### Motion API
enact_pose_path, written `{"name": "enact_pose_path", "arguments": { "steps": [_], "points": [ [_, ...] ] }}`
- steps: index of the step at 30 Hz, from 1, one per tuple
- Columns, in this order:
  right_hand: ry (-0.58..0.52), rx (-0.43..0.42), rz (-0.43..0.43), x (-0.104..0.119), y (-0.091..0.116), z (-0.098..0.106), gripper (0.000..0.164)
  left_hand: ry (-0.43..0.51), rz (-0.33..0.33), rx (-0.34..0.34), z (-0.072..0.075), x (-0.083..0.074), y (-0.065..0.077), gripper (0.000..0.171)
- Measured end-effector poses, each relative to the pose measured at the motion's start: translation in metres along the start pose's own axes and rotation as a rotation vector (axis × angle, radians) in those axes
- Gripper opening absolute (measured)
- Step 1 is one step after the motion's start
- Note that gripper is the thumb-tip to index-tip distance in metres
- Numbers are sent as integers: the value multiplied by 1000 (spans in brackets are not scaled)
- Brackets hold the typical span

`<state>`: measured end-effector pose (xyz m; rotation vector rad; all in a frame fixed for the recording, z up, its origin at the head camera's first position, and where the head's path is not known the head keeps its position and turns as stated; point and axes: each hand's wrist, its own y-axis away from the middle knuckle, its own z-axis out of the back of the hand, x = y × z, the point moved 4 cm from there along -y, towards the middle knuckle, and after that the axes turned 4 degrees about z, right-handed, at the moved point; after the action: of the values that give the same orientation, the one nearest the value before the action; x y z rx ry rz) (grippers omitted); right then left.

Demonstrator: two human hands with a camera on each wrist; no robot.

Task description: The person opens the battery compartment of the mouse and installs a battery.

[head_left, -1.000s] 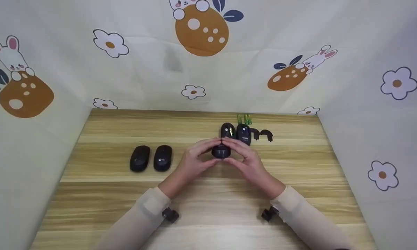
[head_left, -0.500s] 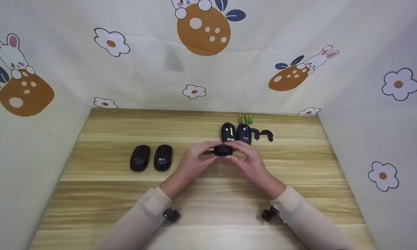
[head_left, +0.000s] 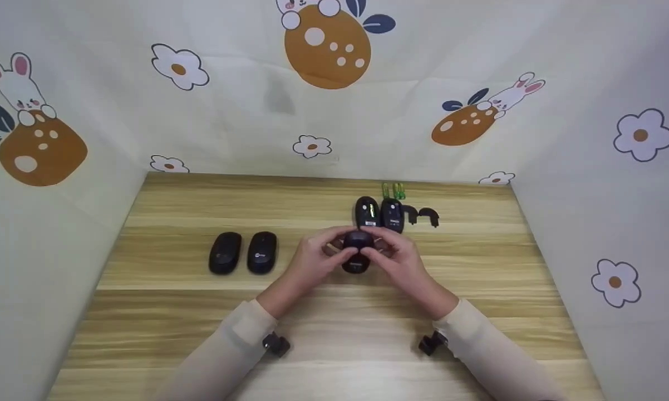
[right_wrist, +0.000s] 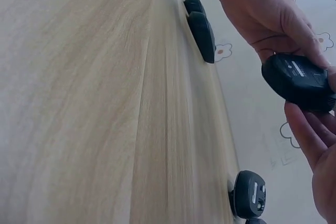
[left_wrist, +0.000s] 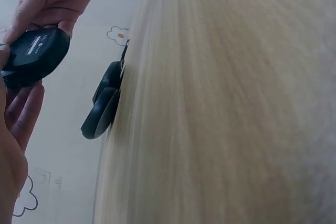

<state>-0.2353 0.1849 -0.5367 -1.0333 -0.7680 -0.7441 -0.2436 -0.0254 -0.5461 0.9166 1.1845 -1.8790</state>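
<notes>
Both hands hold one black computer mouse (head_left: 357,264) over the middle of the table. My left hand (head_left: 312,257) grips its left side and my right hand (head_left: 402,259) its right side, with both thumbs on the face turned toward me. In the left wrist view the mouse (left_wrist: 39,56) shows a flat face with a small white label, and it is raised off the table. The right wrist view has the same mouse (right_wrist: 299,80) between the fingers of both hands. Its far side is hidden by fingers.
Two black mice (head_left: 225,253) (head_left: 262,253) lie to the left. Behind the hands are two upturned mice, one (head_left: 367,210) with a green battery inside, the other (head_left: 392,214) beside it. Green batteries (head_left: 399,191) and two black curved covers (head_left: 410,215) (head_left: 429,216) lie at the back right.
The held mouse has tipped, so its labelled face now shows below the thumbs. Both thumbs have shifted up onto that face. The other things have stayed put.
</notes>
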Motion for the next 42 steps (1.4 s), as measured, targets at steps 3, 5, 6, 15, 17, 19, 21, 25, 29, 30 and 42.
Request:
{"name": "enact_pose_path", "arguments": {
  "steps": [3,5,6,15,17,19,21,25,29,30,42],
  "points": [
    [-17,1,-8,0,0,-2,42,-4,-6,-2,-1,0,0,40],
    [-35,-1,-11,-1,-1,-2,43,-4,-3,2,-1,0,0,41],
    [-44,-3,-14,-1,-1,-2,43,-3,1,7,-1,1,0,42],
    [-85,-22,-29,-3,-2,-3,39,85,87,89,-6,2,1,56],
    [-96,-19,-32,-3,-2,-3,39,109,107,96,-7,3,1,56],
    [-101,-10,-36,-3,-2,-3,39,137,129,101,-8,4,1,56],
    [-101,5,-41,-3,-2,-3,41,159,153,99,-9,5,1,56],
    [-105,41,-63,-3,-2,-3,45,201,185,102,-9,5,1,57],
    [-107,62,-73,-2,-3,-2,46,248,190,105,-10,6,0,58],
    [-105,65,-72,-2,-3,-2,46,252,190,105,-10,6,0,58],
    [-139,113,-192,0,-3,1,48,283,205,104,-11,5,1,53]
  ]
}}
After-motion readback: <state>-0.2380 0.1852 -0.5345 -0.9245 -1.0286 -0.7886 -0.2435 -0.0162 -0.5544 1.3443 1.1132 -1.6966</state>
